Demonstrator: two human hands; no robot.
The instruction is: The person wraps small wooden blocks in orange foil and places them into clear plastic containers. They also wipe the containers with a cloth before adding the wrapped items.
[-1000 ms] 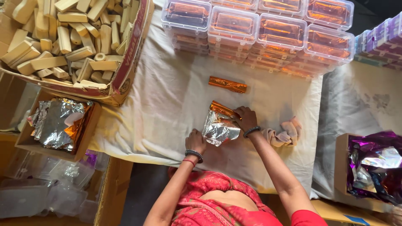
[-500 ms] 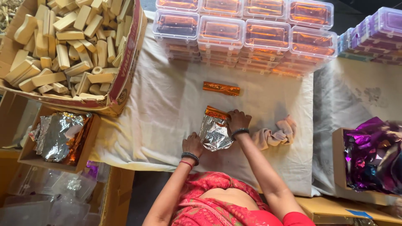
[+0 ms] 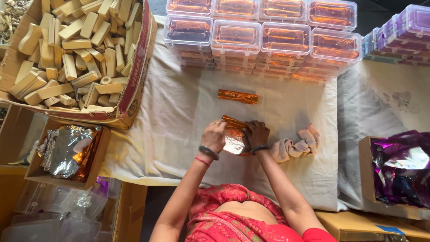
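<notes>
Because both hands crowd over it, little of the foil sheet (image 3: 234, 136) shows: a strip of orange at its far edge and a silvery patch between the palms, while whatever it wraps is hidden and cannot be made out. It lies on the white cloth (image 3: 179, 112) near the middle of the table, just in front of the person. The left hand (image 3: 215, 136) curls over the foil's left side with fingers bent down onto it, pressing or pinching it; how tightly is not clear, since the fingertips are tucked under. The right hand (image 3: 255, 133) rests on the foil's right end, fingers closed down upon it. Just beyond, apart from the hands, lies a finished orange foil-wrapped bar (image 3: 238, 96). Beside the right wrist sits a crumpled pale rag (image 3: 298, 143), touching nothing in the hands. Along the far edge stand stacked clear plastic boxes (image 3: 262, 38) with orange contents, and purple-filled ones (image 3: 403, 33) cut off at the right. A large cardboard carton (image 3: 134, 85) of pale wooden blocks (image 3: 67, 54) overhangs the left side, its top cropped. Below it a small box (image 3: 96, 172) holds crumpled silver-and-orange foil sheets (image 3: 67, 150); at the right a box of purple foil (image 3: 401, 168) is partly out of frame.
</notes>
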